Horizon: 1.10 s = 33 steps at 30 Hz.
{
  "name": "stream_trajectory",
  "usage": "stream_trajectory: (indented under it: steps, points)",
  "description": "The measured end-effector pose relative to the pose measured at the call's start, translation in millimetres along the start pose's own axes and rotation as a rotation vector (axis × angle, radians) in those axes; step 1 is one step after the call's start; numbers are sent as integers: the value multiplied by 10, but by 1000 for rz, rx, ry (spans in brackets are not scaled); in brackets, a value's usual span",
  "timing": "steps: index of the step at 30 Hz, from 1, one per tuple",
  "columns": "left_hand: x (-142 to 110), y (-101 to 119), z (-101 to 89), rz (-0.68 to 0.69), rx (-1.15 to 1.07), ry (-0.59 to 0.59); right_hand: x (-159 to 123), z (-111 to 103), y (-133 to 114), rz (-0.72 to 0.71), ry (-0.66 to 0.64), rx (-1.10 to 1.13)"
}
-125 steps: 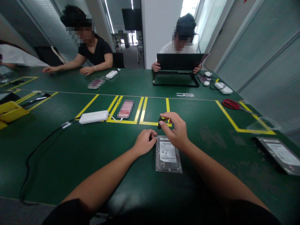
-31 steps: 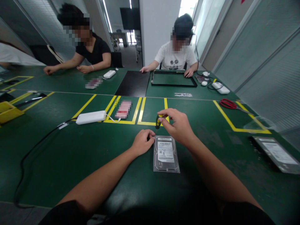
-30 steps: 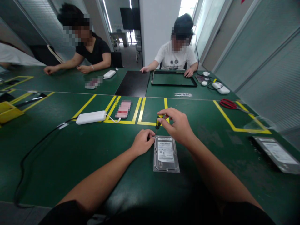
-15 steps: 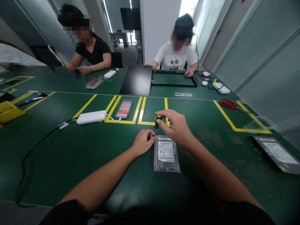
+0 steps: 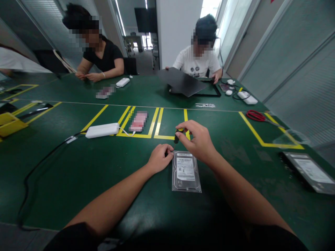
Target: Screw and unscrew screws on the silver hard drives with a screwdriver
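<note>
Driver (image 5: 176, 139) leans further right than a moment earlier. Right hand (image 5: 198, 139) pinches its handle; left hand (image 5: 160, 158) curls at drive's (image 5: 185, 170) far-left corner, grip unclear. Drive flat on table (image 5: 91, 164). Lean could make tip slip into left fingertips.

drive label (image 5: 185, 169): just below the right fingers (image 5: 184, 140), small print but can't make out a word
other drive's label (image 5: 312, 169): well right of the fingers, just mush
tee print (image 5: 195, 71): across from the fingers, no luck
phone screen (image 5: 139, 121): left of the fingers, all blocky
</note>
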<state>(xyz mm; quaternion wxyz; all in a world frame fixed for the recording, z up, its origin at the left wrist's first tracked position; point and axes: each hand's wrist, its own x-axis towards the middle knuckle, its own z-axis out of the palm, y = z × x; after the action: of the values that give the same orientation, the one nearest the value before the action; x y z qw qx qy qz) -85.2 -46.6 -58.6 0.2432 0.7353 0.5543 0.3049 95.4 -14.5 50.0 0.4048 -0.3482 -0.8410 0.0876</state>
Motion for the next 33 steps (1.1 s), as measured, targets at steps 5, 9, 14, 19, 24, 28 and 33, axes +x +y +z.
stream_trajectory:
  steps: [5,9,14,19,24,28,33]
  points:
    - [0,-18,14,3,5,-7,-21,24,-4,-10,-20,49]
    - [1,-31,18,2,10,-7,-22,49,-3,-16,-26,52]
    - [5,-38,21,10,1,2,-18,72,6,-25,-20,30]
    - [-1,-26,18,9,1,-1,-28,89,15,-22,6,9]
    - [-9,-19,12,6,7,-6,-31,95,13,-15,9,8]
    - [-6,-18,11,3,11,-2,-30,109,20,-18,0,12]
    - [-1,-25,16,7,9,3,-30,104,12,-18,-9,12]
